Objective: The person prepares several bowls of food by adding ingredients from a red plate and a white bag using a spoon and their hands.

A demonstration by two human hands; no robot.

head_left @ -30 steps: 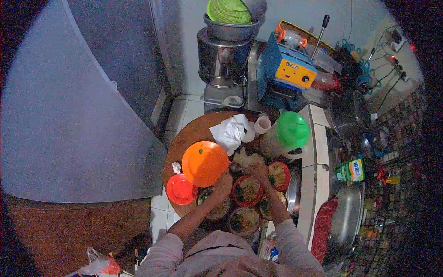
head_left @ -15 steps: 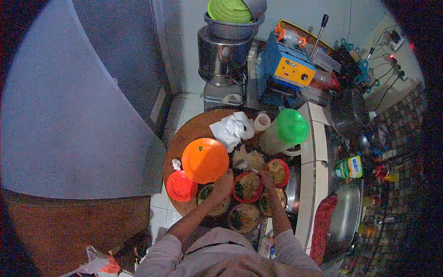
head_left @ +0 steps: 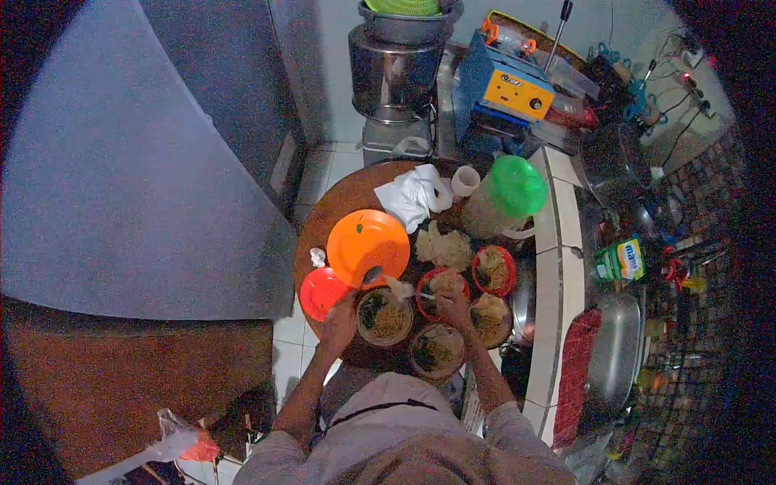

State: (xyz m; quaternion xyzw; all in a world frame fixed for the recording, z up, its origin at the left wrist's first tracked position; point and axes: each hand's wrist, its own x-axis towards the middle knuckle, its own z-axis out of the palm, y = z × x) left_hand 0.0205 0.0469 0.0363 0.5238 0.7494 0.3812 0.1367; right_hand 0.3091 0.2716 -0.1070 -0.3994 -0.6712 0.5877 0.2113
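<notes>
My left hand (head_left: 339, 320) is at the left side of a bowl of noodles and greens (head_left: 385, 318), beside a red plate (head_left: 323, 293); its fingers are unclear. My right hand (head_left: 454, 309) is closed on a pale-handled utensil (head_left: 425, 296) pointing left. In line with it are a blurred pale piece (head_left: 398, 288) and a dark spoon-like end (head_left: 372, 275) over the edge of an orange plate (head_left: 369, 242). Around my right hand stand a red-rimmed bowl (head_left: 443, 283), another red bowl (head_left: 494, 271), and more filled bowls (head_left: 489, 319) (head_left: 437, 351).
A pale heap (head_left: 443, 246), crumpled white paper (head_left: 411, 196), a white cup (head_left: 465, 181) and a green-lidded pitcher (head_left: 517, 186) stand farther back on the round table (head_left: 323, 212). A tiled ledge (head_left: 558, 283) borders the right side. Behind is a blue-and-yellow machine (head_left: 517, 93).
My left hand has moved down and left, from the orange plate's edge to the bowl's left side. My right hand has shifted slightly left. The view has tilted, shifting the table upward.
</notes>
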